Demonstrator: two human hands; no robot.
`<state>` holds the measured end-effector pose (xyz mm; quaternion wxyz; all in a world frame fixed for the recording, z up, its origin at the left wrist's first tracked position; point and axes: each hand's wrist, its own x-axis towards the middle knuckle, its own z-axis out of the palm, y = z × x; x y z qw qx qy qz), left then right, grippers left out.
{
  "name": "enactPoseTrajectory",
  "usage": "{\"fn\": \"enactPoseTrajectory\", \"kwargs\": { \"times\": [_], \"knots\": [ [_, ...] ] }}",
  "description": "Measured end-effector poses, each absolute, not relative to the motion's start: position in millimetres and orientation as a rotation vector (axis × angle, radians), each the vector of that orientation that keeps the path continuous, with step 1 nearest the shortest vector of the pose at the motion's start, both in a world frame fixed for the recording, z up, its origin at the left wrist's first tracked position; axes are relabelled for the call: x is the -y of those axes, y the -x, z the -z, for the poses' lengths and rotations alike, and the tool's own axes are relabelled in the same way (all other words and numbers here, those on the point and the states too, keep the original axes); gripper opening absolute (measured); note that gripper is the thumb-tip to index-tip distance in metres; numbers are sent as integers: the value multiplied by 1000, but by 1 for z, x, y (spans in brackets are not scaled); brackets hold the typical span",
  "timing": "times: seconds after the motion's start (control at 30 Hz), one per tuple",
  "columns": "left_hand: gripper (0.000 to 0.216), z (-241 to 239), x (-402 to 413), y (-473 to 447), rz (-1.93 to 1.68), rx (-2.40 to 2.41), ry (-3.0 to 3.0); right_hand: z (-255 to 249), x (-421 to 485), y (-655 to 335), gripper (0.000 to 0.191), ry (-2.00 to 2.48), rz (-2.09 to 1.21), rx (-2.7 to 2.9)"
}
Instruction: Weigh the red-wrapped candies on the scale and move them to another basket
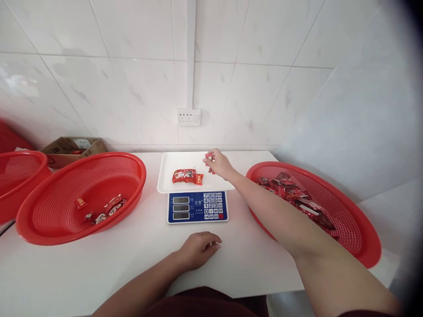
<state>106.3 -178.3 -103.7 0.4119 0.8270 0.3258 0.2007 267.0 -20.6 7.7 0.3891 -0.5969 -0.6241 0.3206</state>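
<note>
Over the white tray (166, 178) of a digital scale (197, 208), my right hand (219, 165) is closed on a small red packet (208, 156). Left of that hand, a few red printed packets (185, 175) lie on the tray, one small one (199, 179) at their right end. My left hand (198, 251) rests on the white table in front of the scale. Its fingers are loosely bent with a gap to the thumb, and nothing is in them. The scale's displays are lit, but their digits are hard to read.
To the right stands a red perforated basket (358, 233) with many red packets (297, 198), partly behind my right arm. Another red basket (59, 189) on the left holds several packets (110, 207). Beyond it are a cardboard box (62, 159) and a further basket (23, 167). A socket (189, 117) is on the tiled wall.
</note>
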Motion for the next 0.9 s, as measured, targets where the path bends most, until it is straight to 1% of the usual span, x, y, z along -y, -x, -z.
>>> {"fn": "enactPoseTrajectory", "kwargs": {
  "times": [0.07,0.23,0.37,0.5,0.6,0.67,0.73,0.83,0.9],
  "knots": [
    [26,103,179,-106,-481,-803,-2107,-13,19,-265,21,1497,-827,1615],
    [26,104,179,-105,-468,-794,-2126,-22,20,-266,38,1554,-863,1635],
    [26,103,179,-105,-464,-807,-2124,-22,19,-271,35,1599,-900,1520],
    [26,105,178,-106,-442,-817,-2117,-29,22,-282,43,1576,-1017,1440],
    [25,107,177,-106,-429,-851,-2084,-42,36,-307,48,1472,-1093,1435],
    [26,108,176,-107,-418,-874,-2071,-50,51,-334,45,1404,-1087,1462],
    [26,108,175,-107,-399,-882,-2069,-56,70,-366,37,1434,-1005,1502],
    [26,109,173,-109,-360,-886,-2069,-57,104,-414,28,1680,-850,1567],
    [27,111,173,-110,-338,-891,-2068,-51,126,-439,26,1919,-755,1701]
  ]
}}
